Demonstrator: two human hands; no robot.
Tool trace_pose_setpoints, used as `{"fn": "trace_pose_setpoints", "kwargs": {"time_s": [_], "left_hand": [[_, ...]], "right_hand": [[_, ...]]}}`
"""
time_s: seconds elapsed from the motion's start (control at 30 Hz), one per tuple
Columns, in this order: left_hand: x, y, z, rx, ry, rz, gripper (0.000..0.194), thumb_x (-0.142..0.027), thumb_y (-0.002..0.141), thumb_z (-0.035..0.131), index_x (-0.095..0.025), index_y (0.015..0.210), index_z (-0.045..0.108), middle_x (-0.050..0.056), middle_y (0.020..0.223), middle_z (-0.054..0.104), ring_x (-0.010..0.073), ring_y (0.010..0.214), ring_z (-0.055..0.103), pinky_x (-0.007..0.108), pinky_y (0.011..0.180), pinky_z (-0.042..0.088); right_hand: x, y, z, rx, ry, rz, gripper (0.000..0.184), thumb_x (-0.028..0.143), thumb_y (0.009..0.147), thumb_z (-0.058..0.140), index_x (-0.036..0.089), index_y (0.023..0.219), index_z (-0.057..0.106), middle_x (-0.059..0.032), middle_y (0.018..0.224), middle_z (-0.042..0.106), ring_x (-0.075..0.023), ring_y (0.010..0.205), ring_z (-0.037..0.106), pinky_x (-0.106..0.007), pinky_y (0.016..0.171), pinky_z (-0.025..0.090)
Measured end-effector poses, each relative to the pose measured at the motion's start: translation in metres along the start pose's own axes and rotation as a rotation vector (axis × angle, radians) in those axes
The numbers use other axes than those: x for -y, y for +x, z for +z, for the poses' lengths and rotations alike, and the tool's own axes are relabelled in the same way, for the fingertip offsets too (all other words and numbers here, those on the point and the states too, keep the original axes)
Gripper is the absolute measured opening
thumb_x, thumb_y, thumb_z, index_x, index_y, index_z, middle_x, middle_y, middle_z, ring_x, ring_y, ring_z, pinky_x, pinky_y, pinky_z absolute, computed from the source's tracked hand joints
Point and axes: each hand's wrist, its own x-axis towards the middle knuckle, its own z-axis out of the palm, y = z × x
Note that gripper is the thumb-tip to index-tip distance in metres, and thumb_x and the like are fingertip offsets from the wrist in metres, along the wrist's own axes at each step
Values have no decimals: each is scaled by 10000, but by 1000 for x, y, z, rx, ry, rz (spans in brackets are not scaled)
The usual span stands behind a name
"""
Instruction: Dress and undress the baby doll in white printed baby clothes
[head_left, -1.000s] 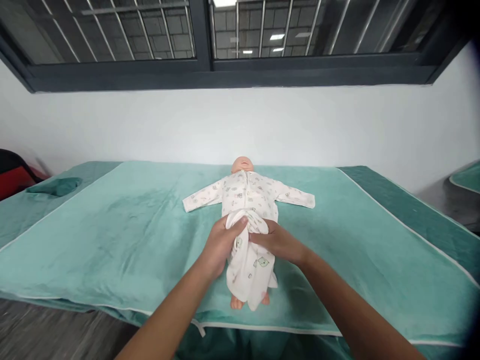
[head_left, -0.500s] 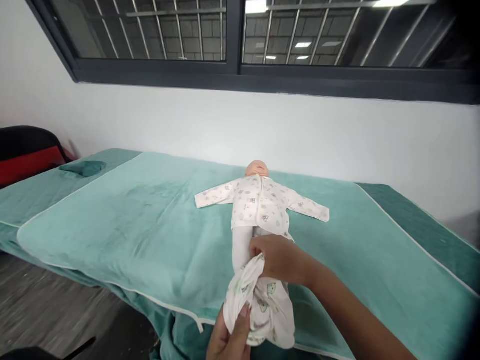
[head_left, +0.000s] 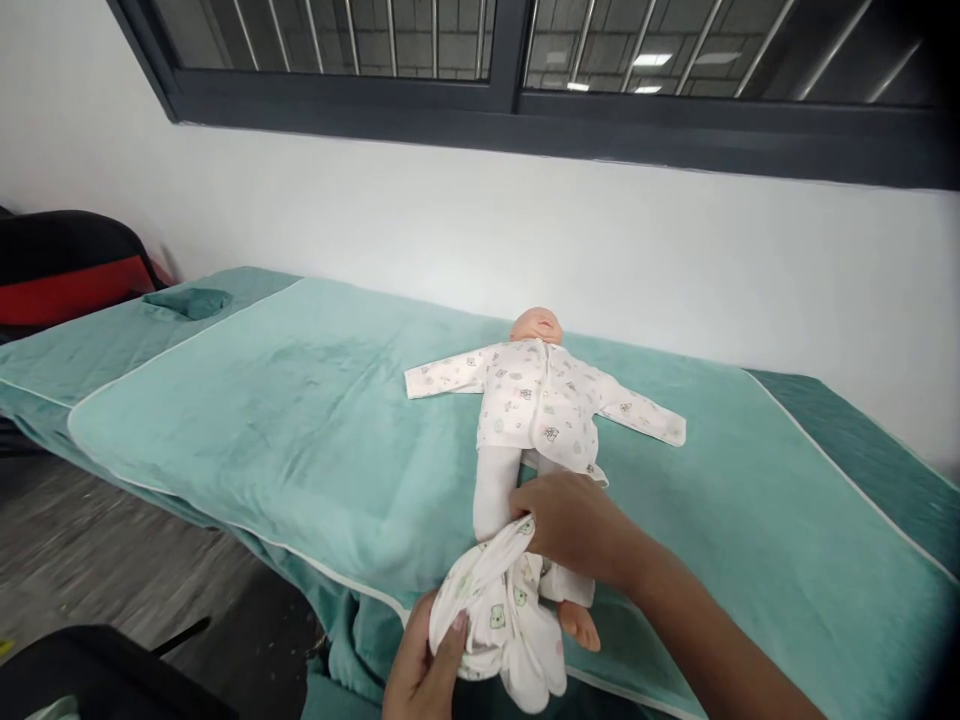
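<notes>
A baby doll [head_left: 537, 325] lies on its back on the green bed cover, wearing a white printed jacket [head_left: 534, 405] and white leggings [head_left: 496, 490]. Its arms spread to both sides. Bunched at its lower legs is a white cloth garment with green bear prints [head_left: 501, 612], perhaps baby pants; I cannot tell its exact kind. My left hand [head_left: 431, 655] pinches the garment's near left edge, thumb on top. My right hand [head_left: 566, 522], over the doll's legs, grips the garment's upper edge. One bare doll foot [head_left: 578, 625] shows right of the cloth; the other is hidden.
The green cover [head_left: 285, 430] spreads over a bed against a white wall, below a dark-framed window [head_left: 345, 105]. A red and black chair [head_left: 75, 270] stands at the far left. A black object [head_left: 97, 675] is at the lower left, above the grey floor.
The garment has shifted left and spread wider between my hands, uncovering the doll's right-side foot. My left hand has moved left. The whole view has tilted slightly downward.
</notes>
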Motion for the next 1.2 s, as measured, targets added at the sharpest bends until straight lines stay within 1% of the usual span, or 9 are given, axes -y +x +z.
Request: {"fn": "trace_pose_setpoints", "kwargs": {"time_s": [0.13,0.3,0.47,0.57,0.67,0.77,0.87,1.03,1.2], "left_hand": [[-3,10,6,64,-34,-54,460,-512,769,670,-192,1098,704,88,1013,732,324,1068,627,413,931,499],[-9,24,17,135,-93,-17,476,-517,759,693,-165,1079,700,74,851,727,273,871,660,375,822,513],[-23,21,29,313,-332,-125,509,-475,778,700,-149,1168,671,128,1000,725,279,957,663,379,870,501],[-29,20,26,380,-323,-142,497,-481,813,662,-150,1183,659,141,1051,711,277,985,653,376,871,496],[-31,32,18,335,-106,20,430,-504,855,597,-180,1131,656,84,994,703,232,937,627,338,843,480],[-34,54,12,308,205,247,351,-512,889,532,-186,956,644,26,860,661,186,829,575,284,749,455],[-40,78,11,289,421,435,339,-493,927,457,-189,846,581,8,790,619,168,754,538,265,675,422],[-55,112,21,184,754,675,311,-455,959,383,-201,919,558,16,808,639,189,748,576,294,686,406],[-74,152,35,170,1062,908,353,-453,979,330,-201,986,579,49,888,673,222,829,628,317,709,431]], "right_hand": [[-3,-5,5,-36,32,-39,142,143,725,550,170,592,511,29,588,585,-82,534,424,-308,538,156],[-4,-6,8,-78,135,10,145,167,773,555,182,636,509,44,603,593,-79,534,426,-298,538,152],[-7,-8,6,-96,239,50,102,141,768,537,198,684,529,39,640,614,-97,570,471,-280,538,174],[-8,-10,3,-80,328,37,116,157,774,542,198,672,508,45,638,606,-102,582,482,-263,527,199],[-9,-9,1,-83,387,8,148,181,797,545,194,658,496,45,634,594,-106,590,496,-250,527,233],[-10,-8,-1,-67,445,-2,162,232,840,542,198,682,526,41,646,597,-114,594,515,-246,523,254],[-10,-8,-2,-55,499,-24,167,305,881,539,213,750,588,33,708,635,-128,629,551,-245,527,276],[-9,-5,1,-77,438,70,304,423,881,568,197,680,540,9,656,618,-131,547,529,-257,502,264],[-7,3,7,-170,383,223,314,356,891,543,201,637,443,26,534,544,-108,446,496,-255,497,270]]}}
